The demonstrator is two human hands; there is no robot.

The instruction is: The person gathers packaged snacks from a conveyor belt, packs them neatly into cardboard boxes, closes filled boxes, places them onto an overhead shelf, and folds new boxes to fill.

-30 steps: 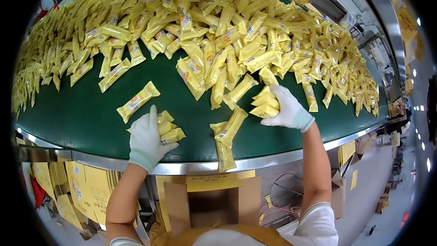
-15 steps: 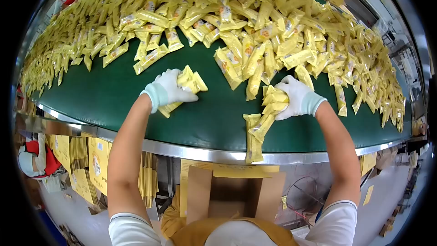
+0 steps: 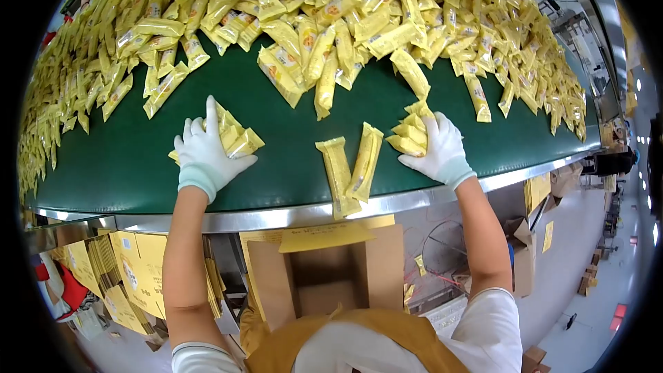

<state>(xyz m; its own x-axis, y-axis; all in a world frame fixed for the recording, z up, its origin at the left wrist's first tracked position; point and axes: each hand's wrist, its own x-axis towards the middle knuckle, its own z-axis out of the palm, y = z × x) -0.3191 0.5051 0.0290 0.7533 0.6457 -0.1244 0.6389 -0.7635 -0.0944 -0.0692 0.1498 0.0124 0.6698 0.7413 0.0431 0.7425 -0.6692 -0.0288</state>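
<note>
My left hand (image 3: 207, 153), in a white glove, rests over several yellow wrapped packets (image 3: 236, 134) on the green belt. Its index finger stretches forward and its thumb reaches right, with the packets between them. White-gloved as well, my right hand (image 3: 439, 148) curls around a small bunch of yellow packets (image 3: 409, 134); its thumb is at their near side. Between my hands two loose packets lie close together, a left one (image 3: 336, 173) and a right one (image 3: 366, 160), their near ends by the belt's metal edge. Parts of the gripped packets are hidden under my fingers.
A large heap of yellow packets (image 3: 311, 34) covers the far side of the green belt (image 3: 290, 179). An open cardboard box (image 3: 269, 276) stands below the metal rim (image 3: 276, 220). Flattened yellow cartons (image 3: 138, 269) are stacked at lower left.
The view has swung, shifting the heap leftward. My right hand has moved right along the belt, away from the two loose packets. My left hand's fingers have spread more over its packets.
</note>
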